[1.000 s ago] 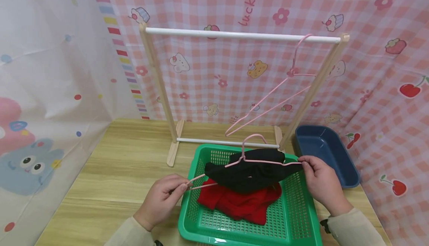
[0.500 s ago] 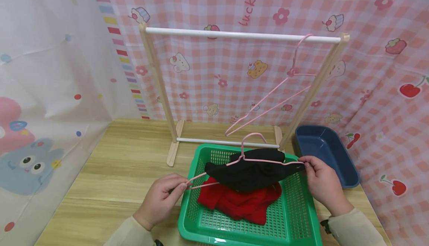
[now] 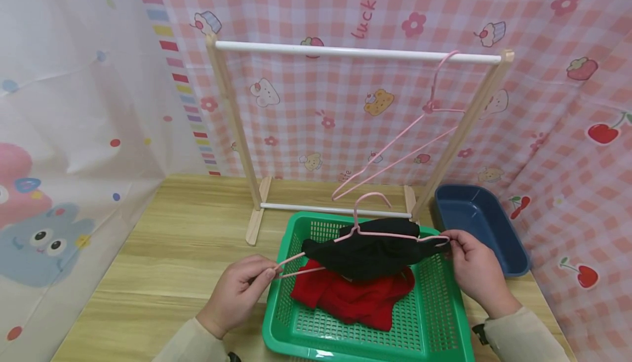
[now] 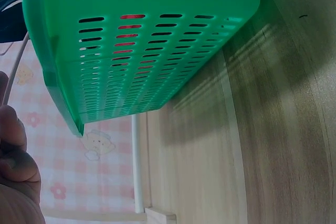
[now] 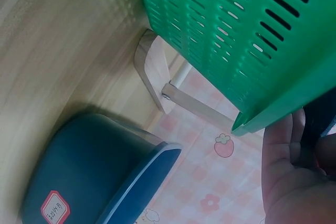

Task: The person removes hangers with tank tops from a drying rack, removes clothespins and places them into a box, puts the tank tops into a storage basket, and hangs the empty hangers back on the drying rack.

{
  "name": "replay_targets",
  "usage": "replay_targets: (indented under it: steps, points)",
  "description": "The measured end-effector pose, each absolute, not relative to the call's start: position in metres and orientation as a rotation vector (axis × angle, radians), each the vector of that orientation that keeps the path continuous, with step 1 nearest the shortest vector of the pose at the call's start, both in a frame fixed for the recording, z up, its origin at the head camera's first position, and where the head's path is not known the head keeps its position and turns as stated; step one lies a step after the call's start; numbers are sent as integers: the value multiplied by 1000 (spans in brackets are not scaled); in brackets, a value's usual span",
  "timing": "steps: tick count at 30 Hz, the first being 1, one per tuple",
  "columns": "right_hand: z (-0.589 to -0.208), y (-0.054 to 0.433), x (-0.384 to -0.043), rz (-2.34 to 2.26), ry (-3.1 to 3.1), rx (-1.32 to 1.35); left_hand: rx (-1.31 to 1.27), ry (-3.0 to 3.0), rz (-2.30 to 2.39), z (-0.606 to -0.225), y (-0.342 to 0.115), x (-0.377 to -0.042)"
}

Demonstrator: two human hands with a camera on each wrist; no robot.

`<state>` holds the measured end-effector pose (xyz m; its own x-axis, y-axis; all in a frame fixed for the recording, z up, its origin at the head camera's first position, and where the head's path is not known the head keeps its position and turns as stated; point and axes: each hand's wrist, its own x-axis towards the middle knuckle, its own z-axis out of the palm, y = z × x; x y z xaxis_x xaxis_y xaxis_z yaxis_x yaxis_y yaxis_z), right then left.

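In the head view, a pink clothes hanger (image 3: 380, 235) stretches over the green basket between both hands, its hook pointing up. Thumb and fingers of my left hand (image 3: 242, 290) pinch the hanger's bare left end, just outside the basket's rim. A black garment (image 3: 370, 258) drapes along the hanger's middle and right part. At the right, my right hand (image 3: 476, 269) pinches the garment's edge by the hanger's right tip. Red cloth (image 3: 355, 299) lies beneath in the basket. The left wrist view shows curled fingers (image 4: 13, 135) on the hanger; the right wrist view shows dark cloth at the fingers.
The green perforated basket (image 3: 367, 351) stands on the wooden table (image 3: 148, 252). Behind it rises a rack with a white top rail (image 3: 355, 51), where a bare pink hanger (image 3: 395, 137) hangs near the right post. A blue basin (image 3: 481, 219) sits right of the rack.
The held hanger's hook has risen slightly. Its right tip now shows as a loop over the black garment beside the right fingers. Both hands stay almost in place.
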<state>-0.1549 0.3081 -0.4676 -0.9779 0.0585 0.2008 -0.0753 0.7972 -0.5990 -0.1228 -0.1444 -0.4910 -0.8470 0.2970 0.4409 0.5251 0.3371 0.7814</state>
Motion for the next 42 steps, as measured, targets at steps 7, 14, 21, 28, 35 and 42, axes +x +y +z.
replay_targets:
  steps: [7,14,21,28,35,42]
  points:
    - [-467,309,-155,945,-2793,11,-737,-2390,-1517,-490,-145,-123]
    - [-467,308,-155,913,-2806,28,-732,-2397,-1512,-490,-144,-123]
    - [-466,308,-154,894,-2807,38,-733,-2386,-1525,-491,-144,-123]
    - [-467,308,-153,886,-2819,40,-743,-2371,-1535,-491,-144,-123]
    - [-468,308,-153,889,-2817,53,-754,-2365,-1529,-491,-144,-123]
    - [-469,307,-152,906,-2805,63,-750,-2371,-1527,-491,-144,-123]
